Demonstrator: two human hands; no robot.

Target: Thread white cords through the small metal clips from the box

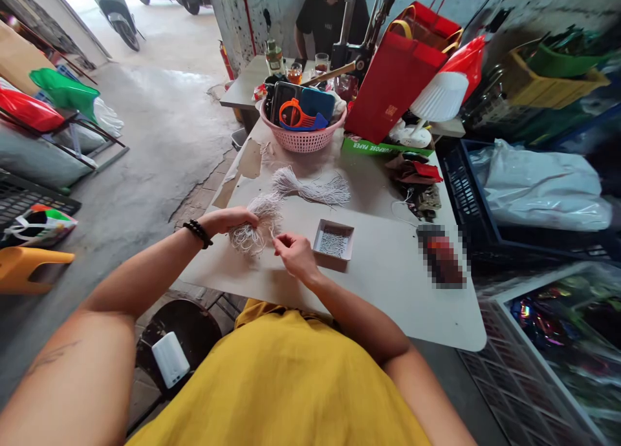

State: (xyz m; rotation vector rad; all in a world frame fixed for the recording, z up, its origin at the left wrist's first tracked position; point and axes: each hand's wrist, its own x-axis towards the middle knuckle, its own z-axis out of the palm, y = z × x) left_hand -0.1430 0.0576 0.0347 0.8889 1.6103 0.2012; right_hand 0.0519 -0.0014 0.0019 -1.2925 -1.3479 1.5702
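Note:
My left hand is closed around a bundle of white strings, whose loops hang below the fingers and spread above them. Close beside it, my right hand is pinched at the bundle's right edge, where a thin strand seems to run to the fingertips. Just right of that hand stands a small open cardboard box with many little metal pieces in it. A second bunch of white strings lies on the table beyond my hands.
At the table's far side sits a pink basket of assorted items, next to a red paper bag and a white lamp. Dark cloth pieces lie on the right. Blue crates flank the table. A person is behind it.

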